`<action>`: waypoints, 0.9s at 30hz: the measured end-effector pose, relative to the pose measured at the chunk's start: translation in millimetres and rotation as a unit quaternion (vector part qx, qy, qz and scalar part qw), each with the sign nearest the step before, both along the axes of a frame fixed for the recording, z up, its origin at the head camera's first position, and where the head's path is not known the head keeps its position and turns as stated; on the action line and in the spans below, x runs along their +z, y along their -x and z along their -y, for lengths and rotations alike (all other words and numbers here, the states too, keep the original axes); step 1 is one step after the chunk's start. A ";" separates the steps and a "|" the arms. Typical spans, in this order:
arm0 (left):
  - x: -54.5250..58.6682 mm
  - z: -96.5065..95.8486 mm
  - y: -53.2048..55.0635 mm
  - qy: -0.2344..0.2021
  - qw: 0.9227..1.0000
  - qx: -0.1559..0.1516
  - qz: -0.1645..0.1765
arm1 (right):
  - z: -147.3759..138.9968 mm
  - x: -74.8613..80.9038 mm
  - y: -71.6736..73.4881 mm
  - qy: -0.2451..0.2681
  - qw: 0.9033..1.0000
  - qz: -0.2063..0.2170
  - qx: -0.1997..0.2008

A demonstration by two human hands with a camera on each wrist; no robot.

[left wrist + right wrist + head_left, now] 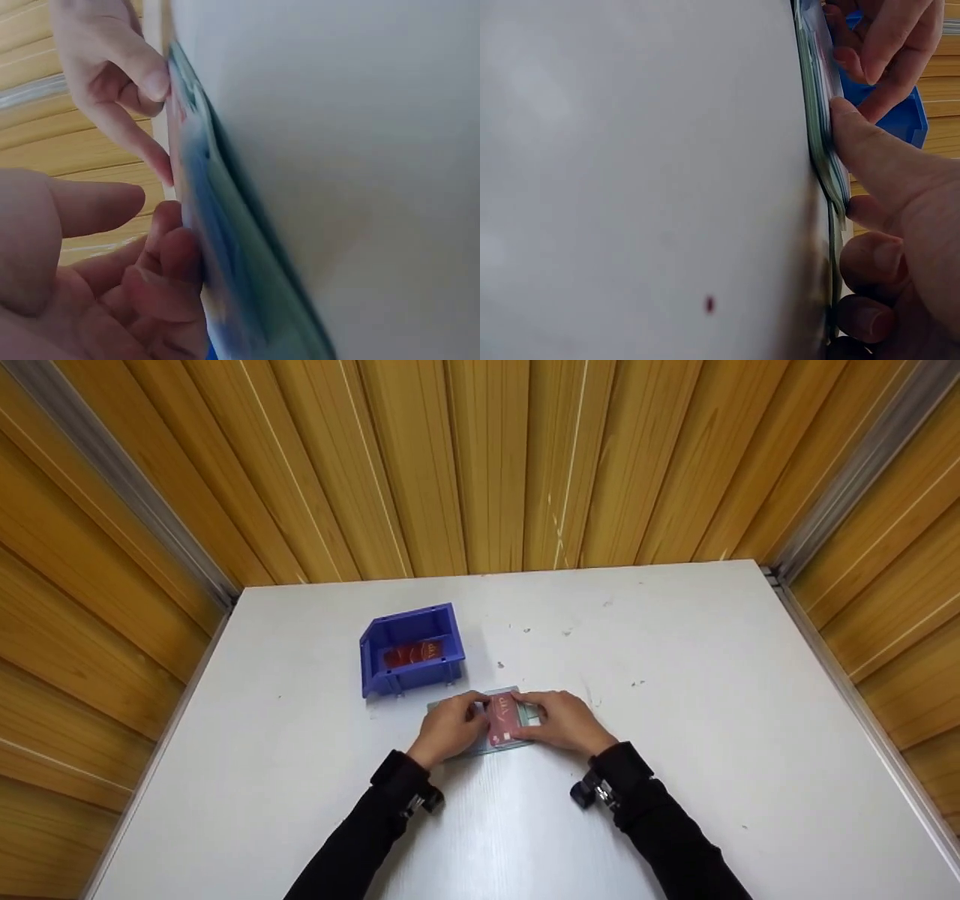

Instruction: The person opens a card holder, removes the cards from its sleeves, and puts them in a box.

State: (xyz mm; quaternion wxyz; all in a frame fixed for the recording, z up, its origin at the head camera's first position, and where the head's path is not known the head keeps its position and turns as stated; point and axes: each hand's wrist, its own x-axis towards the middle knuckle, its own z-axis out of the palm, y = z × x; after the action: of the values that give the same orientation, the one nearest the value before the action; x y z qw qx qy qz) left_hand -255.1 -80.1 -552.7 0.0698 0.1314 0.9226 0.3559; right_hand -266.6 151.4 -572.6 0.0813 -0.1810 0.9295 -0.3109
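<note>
A red bank card (504, 721) lies on a thin, pale-green booklet (478, 748) with clear, layered leaves, which is open flat on the table. My right hand (564, 721) holds the card at its right side, thumb near the lower edge and index finger near the upper one. Close beside the card's left side, my left hand (452, 725) has loosely bent fingers that touch the booklet. In the left wrist view the left thumb stands apart from the fingers, with nothing gripped between them. Leaf edges of the booklet (815, 120) show side-on in the right wrist view.
Behind and left of the booklet stands a blue plastic bin (412, 679) with red cards (412, 654) on its floor. The white table (675, 660) bears small dark marks. Wood-patterned panels (487, 472) rise around its back and sides.
</note>
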 end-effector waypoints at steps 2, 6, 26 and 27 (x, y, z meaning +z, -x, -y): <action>-0.8 -1.3 1.0 -0.024 1.000 0.009 0.015 | -0.3 0.1 -0.1 0.006 1.000 0.005 0.000; -1.3 -3.3 0.9 -0.049 0.998 0.036 0.021 | -0.4 -0.3 0.5 0.010 1.000 0.006 -0.003; 1.2 -8.9 1.3 -0.174 0.963 0.148 0.143 | 0.5 -1.9 2.7 0.002 1.000 0.005 -0.001; 1.3 -8.7 2.2 -0.194 0.957 0.148 0.156 | 0.5 -1.9 2.8 0.004 1.000 0.005 -0.001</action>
State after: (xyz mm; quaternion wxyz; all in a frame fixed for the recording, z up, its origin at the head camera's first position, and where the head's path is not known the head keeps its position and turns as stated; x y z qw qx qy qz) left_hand -257.3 -71.5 -551.4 0.1325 -0.0524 0.8228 0.5502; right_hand -269.4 150.9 -574.5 0.0851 -0.1788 0.9281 -0.3154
